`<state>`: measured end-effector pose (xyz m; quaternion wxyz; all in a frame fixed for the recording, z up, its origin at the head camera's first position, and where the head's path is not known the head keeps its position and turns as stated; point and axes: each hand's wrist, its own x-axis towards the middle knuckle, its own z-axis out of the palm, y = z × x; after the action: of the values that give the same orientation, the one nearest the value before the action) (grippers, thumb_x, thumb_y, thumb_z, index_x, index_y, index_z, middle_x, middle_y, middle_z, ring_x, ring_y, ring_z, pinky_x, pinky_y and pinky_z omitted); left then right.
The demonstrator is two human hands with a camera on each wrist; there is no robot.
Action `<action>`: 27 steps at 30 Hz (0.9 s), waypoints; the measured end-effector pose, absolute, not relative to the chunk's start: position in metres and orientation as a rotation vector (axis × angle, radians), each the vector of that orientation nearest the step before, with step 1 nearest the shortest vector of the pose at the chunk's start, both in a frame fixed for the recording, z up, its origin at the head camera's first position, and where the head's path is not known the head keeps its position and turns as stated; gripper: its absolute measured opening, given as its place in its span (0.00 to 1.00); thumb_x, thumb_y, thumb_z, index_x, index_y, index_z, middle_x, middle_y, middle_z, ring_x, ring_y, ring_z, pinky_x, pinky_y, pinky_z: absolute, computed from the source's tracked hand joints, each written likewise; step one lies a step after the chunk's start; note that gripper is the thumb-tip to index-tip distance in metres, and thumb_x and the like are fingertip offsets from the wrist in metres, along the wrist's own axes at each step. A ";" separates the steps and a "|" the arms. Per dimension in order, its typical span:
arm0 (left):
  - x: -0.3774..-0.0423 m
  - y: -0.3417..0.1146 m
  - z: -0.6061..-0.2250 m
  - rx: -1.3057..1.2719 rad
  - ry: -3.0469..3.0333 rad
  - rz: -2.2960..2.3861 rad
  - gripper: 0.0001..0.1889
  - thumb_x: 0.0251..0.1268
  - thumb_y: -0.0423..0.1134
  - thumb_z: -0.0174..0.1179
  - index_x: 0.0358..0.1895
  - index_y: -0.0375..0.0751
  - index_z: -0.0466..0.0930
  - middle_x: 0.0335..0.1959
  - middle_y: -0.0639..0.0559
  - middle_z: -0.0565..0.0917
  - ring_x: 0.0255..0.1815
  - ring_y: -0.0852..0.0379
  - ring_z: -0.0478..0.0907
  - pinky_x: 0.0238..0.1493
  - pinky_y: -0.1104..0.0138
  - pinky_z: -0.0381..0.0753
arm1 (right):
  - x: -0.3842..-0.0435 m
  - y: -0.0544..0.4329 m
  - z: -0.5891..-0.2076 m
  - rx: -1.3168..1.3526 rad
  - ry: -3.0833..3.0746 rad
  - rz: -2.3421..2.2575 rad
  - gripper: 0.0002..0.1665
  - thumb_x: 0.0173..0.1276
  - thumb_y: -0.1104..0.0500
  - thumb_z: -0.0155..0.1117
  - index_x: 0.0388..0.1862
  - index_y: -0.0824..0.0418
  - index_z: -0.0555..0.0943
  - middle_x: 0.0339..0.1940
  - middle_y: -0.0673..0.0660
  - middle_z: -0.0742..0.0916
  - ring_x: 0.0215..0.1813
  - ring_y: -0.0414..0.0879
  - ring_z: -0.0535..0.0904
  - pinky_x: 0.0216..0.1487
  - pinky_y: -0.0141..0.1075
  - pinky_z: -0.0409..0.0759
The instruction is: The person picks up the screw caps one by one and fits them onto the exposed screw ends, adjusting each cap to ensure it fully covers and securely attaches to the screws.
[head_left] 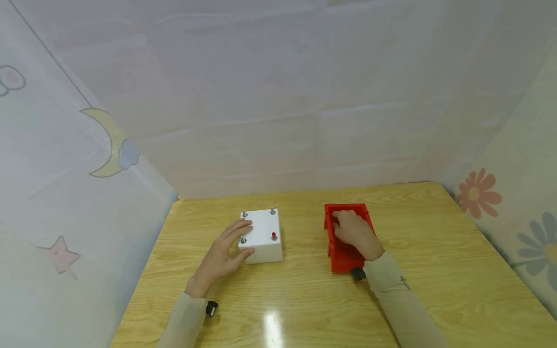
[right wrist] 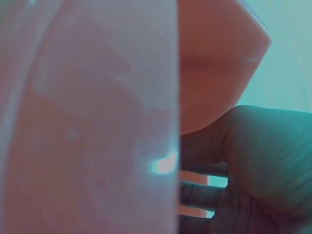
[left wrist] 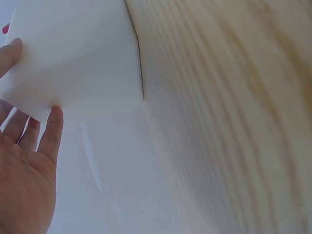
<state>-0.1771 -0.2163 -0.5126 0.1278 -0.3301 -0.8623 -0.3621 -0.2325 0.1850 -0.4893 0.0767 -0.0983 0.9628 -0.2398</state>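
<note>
A white box (head_left: 263, 227) stands on the table with metal bolts upright at its top corners. A small red cap (head_left: 273, 235) tops the near right bolt. My left hand (head_left: 224, 256) holds the box at its left side, fingers over the top edge and thumb at the near edge. In the left wrist view, its little finger (left wrist: 52, 131) touches the box's edge. My right hand (head_left: 354, 232) reaches down into a red bin (head_left: 345, 267). The bin wall (right wrist: 92, 117) hides its fingertips in the right wrist view, so anything between them is hidden.
Both things stand on a wood-grain table (head_left: 300, 299), the bin to the right of the box. A pale cloth backdrop (head_left: 252, 96) rises behind the table and along both sides. Small black devices sit at both wrists.
</note>
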 end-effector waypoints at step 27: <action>-0.178 -0.217 -0.508 -0.927 -2.556 -1.049 0.31 0.72 0.41 0.73 0.75 0.45 0.75 0.79 0.50 0.74 0.85 0.43 0.62 0.88 0.58 0.60 | -0.237 0.185 -0.499 -0.339 2.877 -0.786 0.12 0.76 0.70 0.56 0.30 0.62 0.79 0.23 0.54 0.76 0.26 0.45 0.73 0.28 0.33 0.74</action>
<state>-0.1781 -0.2168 -0.5083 0.1133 -0.3161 -0.8714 -0.3577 -0.2369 0.1849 -0.4990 0.0700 -0.1126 0.9561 -0.2612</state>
